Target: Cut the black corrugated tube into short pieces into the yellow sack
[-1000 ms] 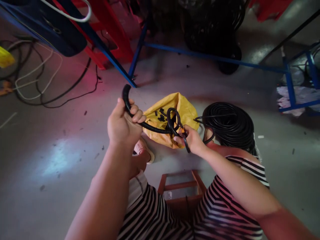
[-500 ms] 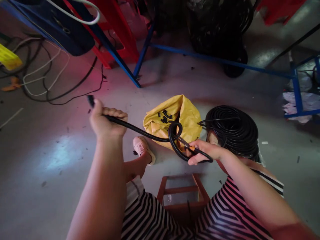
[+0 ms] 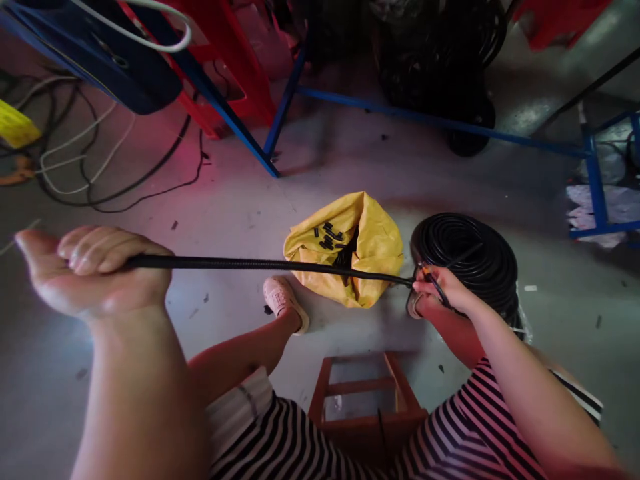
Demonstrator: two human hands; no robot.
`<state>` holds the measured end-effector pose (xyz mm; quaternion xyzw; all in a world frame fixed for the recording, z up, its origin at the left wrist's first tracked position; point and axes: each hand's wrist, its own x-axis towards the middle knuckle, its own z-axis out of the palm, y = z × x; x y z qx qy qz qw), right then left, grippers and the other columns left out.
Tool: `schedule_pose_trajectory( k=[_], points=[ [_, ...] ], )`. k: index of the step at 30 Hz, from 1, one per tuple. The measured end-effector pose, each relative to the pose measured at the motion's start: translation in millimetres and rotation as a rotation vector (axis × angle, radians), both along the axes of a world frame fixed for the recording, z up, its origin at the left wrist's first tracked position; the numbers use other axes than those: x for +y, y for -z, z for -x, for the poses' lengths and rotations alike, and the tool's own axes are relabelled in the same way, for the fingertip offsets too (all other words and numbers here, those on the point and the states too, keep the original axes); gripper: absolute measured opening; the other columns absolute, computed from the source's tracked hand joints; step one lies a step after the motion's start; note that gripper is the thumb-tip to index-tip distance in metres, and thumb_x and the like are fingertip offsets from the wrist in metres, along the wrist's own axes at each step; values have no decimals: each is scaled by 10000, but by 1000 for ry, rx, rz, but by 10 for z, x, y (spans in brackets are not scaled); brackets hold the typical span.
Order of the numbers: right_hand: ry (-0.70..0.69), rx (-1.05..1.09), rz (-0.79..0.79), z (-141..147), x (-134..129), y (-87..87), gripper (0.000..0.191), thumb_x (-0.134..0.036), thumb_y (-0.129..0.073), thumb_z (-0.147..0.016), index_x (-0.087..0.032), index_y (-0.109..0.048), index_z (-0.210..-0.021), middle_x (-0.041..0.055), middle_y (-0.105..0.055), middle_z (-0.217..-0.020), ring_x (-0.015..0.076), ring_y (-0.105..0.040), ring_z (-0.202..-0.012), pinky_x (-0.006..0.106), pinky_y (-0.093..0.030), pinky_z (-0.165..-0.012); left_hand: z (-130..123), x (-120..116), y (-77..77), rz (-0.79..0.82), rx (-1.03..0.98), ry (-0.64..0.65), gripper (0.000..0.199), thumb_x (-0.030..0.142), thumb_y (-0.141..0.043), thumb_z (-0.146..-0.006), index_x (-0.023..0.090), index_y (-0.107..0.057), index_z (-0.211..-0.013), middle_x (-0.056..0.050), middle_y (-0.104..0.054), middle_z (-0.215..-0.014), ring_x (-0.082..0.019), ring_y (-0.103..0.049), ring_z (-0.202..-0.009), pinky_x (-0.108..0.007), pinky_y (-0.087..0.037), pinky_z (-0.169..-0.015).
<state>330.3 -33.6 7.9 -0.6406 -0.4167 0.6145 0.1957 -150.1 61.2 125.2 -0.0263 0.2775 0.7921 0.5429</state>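
Observation:
My left hand [image 3: 110, 270] is closed round one end of a black flexible hose [image 3: 260, 265], which is drawn out nearly straight across the view. Its far part runs to my right hand [image 3: 443, 288], where thumb and fingers pinch it. That same hand also keeps scissors [image 3: 436, 283] with black and orange handles; their blades are mostly hidden. Below the stretched hose lies an open yellow bag [image 3: 377, 233] with several short black cut pieces [image 3: 329, 237] on its fold. Right beside my right hand sits a thick coil of black hose [image 3: 463, 247].
A wooden stool [image 3: 363, 385] stands between my legs. Ahead runs a blue metal frame [image 3: 430, 120], with a red plastic stool [image 3: 235, 73] behind its left leg. Loose cables [image 3: 75, 157] lie on the floor at left, and black bags [image 3: 440, 60] stand at the back.
My left hand has moved far left and nearer, and my right hand has shifted right and slightly up. The loop in the hose has been pulled out into a nearly straight length.

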Motion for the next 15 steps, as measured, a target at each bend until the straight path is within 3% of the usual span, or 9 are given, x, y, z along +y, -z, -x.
schedule_pose_trajectory(
  k=[2, 5, 8, 10, 13, 15],
  points=[
    [98, -35, -42, -31, 27, 10, 530, -574, -890, -569, -191, -581, -767, -15, -617, -653, 132, -546, -572, 284, -451, -594, 6, 35, 8, 76, 38, 43, 555, 429, -441, -1016, 214, -186, -573, 96, -269, -302, 6, -307, -223, -61, -201, -247],
    [241, -128, -128, -120, 88, -87, 565, -619, -879, -552, -194, -601, -799, -4, -619, -657, 152, -555, -578, 306, -450, -600, 25, 36, 23, 162, 244, 160, 613, 374, -509, -969, 197, -112, -537, 104, -124, -295, 18, -135, -214, -91, -115, -224],
    [238, -288, -241, -291, 136, -295, 559, -643, -840, -596, -197, -617, -847, -7, -604, -630, 165, -554, -574, 318, -448, -607, -2, -55, 25, 163, 531, 319, 581, 315, -305, -1070, 177, -47, -568, 83, 0, -419, 10, -83, -304, -145, -14, -324],
    [143, -460, -302, -443, 126, -462, 511, -629, -803, -659, -201, -625, -874, 17, -635, -671, 181, -579, -610, 319, -450, -621, -75, -132, 20, 140, 658, 394, 516, 275, -159, -1106, 167, -25, -619, 64, 4, -508, -3, -97, -366, -204, 8, -401],
    [-55, -721, -314, -712, 25, -708, 451, -633, -717, -730, -221, -639, -895, 79, -726, -827, 228, -654, -695, 334, -465, -642, -249, -195, 25, 121, 698, 511, 578, 359, -322, -1083, 153, -49, -617, 58, -17, -512, -26, -37, -409, -270, 7, -426],
    [-194, -841, -201, -902, -93, -863, 442, -648, -708, -691, -242, -628, -848, 75, -722, -750, 247, -643, -612, 342, -435, -570, -383, -185, 46, 129, 648, 603, 601, 406, -380, -1056, 156, -146, -561, 66, -54, -491, -28, -59, -392, -280, -23, -420]
  ],
)
